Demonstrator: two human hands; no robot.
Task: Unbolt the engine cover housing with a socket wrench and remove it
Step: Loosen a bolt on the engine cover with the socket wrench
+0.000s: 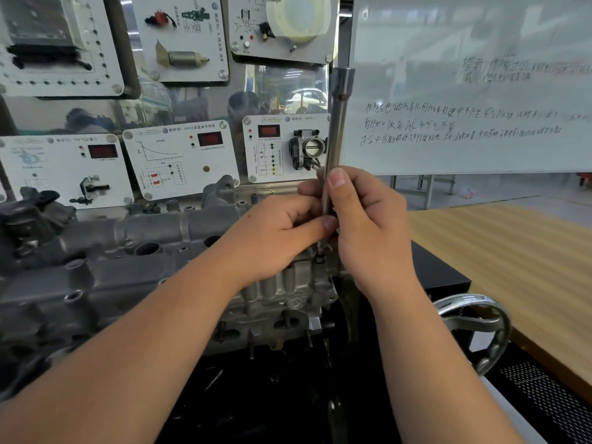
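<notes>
Both hands are on the tool: the right hand wraps its fingers round the lower shaft of the socket wrench, thumb pressed flat up the front, while the left hand comes in from the side and pinches the same shaft low down between thumb and curled fingers. The wrench stands nearly upright, its wider socket end high up against the whiteboard edge, its narrow tip down on a bolt at the right end of the engine cover housing. That housing, grey cast metal with round openings along its top, runs leftward from the hands across the stand, sitting on the engine block below. Whether the tip is seated on the bolt head is hard to tell, the palm hides part of it.

Behind the engine hangs a display board of sensor panels with red readouts. To the right, a whiteboard with handwriting, a wooden table, and a shiny metal handwheel near the right forearm.
</notes>
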